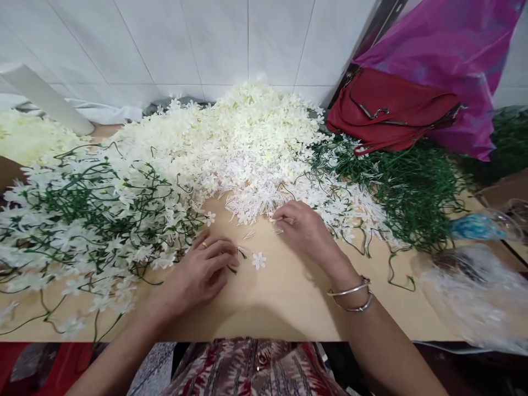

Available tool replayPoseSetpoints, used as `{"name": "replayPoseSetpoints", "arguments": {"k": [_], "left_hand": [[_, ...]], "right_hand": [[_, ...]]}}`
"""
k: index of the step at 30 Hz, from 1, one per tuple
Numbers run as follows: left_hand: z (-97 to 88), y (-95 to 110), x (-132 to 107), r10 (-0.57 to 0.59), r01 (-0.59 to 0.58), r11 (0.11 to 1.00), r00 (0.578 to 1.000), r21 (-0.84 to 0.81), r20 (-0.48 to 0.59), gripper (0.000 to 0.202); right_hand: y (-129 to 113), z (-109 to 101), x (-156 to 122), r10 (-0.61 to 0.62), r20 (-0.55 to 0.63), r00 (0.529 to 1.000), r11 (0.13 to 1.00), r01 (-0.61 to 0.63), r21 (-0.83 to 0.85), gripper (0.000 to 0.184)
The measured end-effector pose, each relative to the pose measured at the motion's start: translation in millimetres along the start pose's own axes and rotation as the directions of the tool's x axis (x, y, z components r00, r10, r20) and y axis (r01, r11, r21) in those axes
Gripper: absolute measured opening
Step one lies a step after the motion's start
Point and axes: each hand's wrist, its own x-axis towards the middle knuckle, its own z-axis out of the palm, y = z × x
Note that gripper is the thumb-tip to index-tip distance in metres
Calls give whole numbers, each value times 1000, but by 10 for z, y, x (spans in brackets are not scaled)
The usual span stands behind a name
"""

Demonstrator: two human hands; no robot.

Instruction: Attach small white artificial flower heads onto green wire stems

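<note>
My left hand [208, 264] is closed, its fingertips around a green plastic flower stem [242, 253] that pokes out with a white tip. Just right of it, a single white artificial blossom [259, 260] lies flat on the table. My right hand [303, 231], with a silver bangle at the wrist, pinches a small thin white piece [272, 219] at the edge of a heap of white stamens [258, 201]. Two or three loose stamens [249, 235] lie between the hands. The fingers partly hide what each hand grips.
Loose white petals [251, 121] form a large mound against the tiled wall. Finished-looking stemmed flowers [82, 209] pile up at left. Green stems [416, 187] lie at right, below a red handbag [396, 107] and a purple bag [449, 44]. A clear plastic bag [474, 297] sits front right.
</note>
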Motion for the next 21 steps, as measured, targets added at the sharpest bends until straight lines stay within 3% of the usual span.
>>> {"name": "replayPoseSetpoints", "arguments": {"k": [3, 6, 11, 14, 17, 21], "left_hand": [[-87, -22, -32, -45, 45, 998, 999, -33, 2, 23], [-20, 6, 7, -96, 88, 994, 988, -70, -125, 16], [206, 204, 230, -208, 149, 970, 918, -192, -338, 25], [231, 318, 361, -311, 183, 910, 894, -372, -322, 25], [215, 323, 402, -428, 240, 823, 858, -515, -284, 15], [220, 215, 333, -601, 297, 681, 748, -669, -280, 15]], "right_hand": [[-27, -116, 7, 62, -91, 994, 996, -55, 77, 18], [-120, -197, 9, 62, -100, 993, 996, -55, 65, 19], [-393, -169, -44, 107, 25, 994, 975, -110, 195, 14], [-530, -99, -81, 85, 132, 988, 950, -120, 287, 11], [-551, -27, -75, 79, 160, 984, 940, -127, 317, 11], [-445, 43, -51, 98, 143, 985, 931, -142, 337, 10]]}}
